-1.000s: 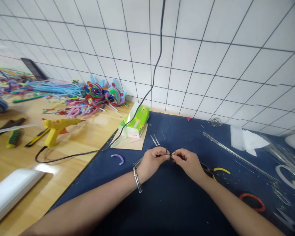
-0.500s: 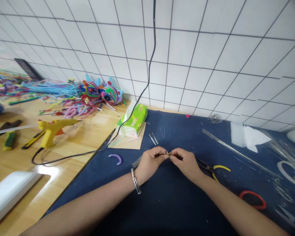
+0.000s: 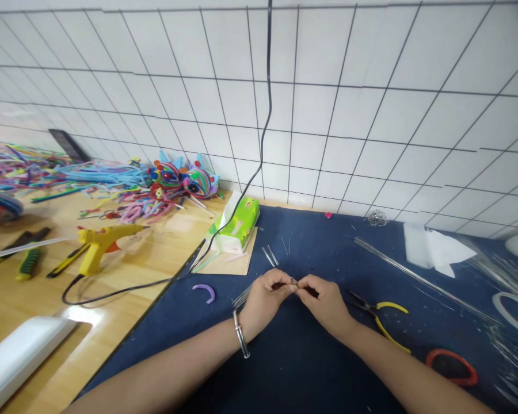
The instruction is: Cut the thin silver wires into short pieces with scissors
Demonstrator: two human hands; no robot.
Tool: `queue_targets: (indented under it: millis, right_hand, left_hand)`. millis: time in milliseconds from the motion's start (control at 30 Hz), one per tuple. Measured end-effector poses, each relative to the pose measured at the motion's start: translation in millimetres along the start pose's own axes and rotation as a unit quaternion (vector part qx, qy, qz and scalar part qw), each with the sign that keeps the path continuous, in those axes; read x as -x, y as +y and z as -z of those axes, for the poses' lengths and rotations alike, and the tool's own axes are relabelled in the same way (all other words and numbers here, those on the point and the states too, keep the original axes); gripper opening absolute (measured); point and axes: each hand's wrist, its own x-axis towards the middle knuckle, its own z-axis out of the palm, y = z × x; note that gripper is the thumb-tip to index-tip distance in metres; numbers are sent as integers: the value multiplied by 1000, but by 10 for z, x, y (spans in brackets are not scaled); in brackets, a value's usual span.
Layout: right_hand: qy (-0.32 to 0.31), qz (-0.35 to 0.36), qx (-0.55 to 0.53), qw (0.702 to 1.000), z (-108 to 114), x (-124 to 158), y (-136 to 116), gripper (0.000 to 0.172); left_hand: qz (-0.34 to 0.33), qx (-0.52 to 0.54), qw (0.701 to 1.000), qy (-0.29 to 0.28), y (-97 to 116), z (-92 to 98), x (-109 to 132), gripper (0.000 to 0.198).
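Note:
My left hand (image 3: 265, 299) and my right hand (image 3: 323, 302) meet fingertip to fingertip over the dark blue mat (image 3: 293, 368). Both are closed in a pinch on a small dark piece, perhaps a bit of wire, between them; it is too small to name. A metal bracelet (image 3: 240, 340) sits on my left wrist. Thin wires (image 3: 242, 296) fan out on the mat just behind my left hand.
Yellow-handled pliers (image 3: 377, 313) lie right of my right hand, a red ring (image 3: 453, 368) further right. Long wires (image 3: 414, 279), a purple curved piece (image 3: 205, 292), a green tissue pack (image 3: 237, 224), a yellow glue gun (image 3: 101, 241) with black cable and colourful pipe cleaners (image 3: 112, 178) are around.
My hands have stayed pinched together. The view has shifted a little, so the hands sit lower in the frame.

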Motion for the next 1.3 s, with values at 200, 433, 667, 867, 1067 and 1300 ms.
queue_targets:
  millis: [200,433,667,867,1067,1300]
  right_hand:
    - [-7,-5,-6,1000,32,-5,-13,10]
    - [-26,-83,25,996,222,-306,-82,12]
    - [-133,-116,67,982,-187,-976,-28,11]
    - [-177,-141,116,967,-409,-1298,33,12]
    - [-181,-117,147,965,-423,-1405,-33,16]
    - [-157,-92,188,965,1,-1122,32,20]
  left_hand:
    - [9,16,1000,12,34,-9,21,7]
    - [-18,86,996,-33,270,-82,251,6]
    - [38,166,974,-148,320,-113,370,5]
    - [66,199,966,-154,286,-95,340,7]
    - [72,229,955,-173,227,-110,341,10]
    - [63,187,965,-176,230,-121,360,9]
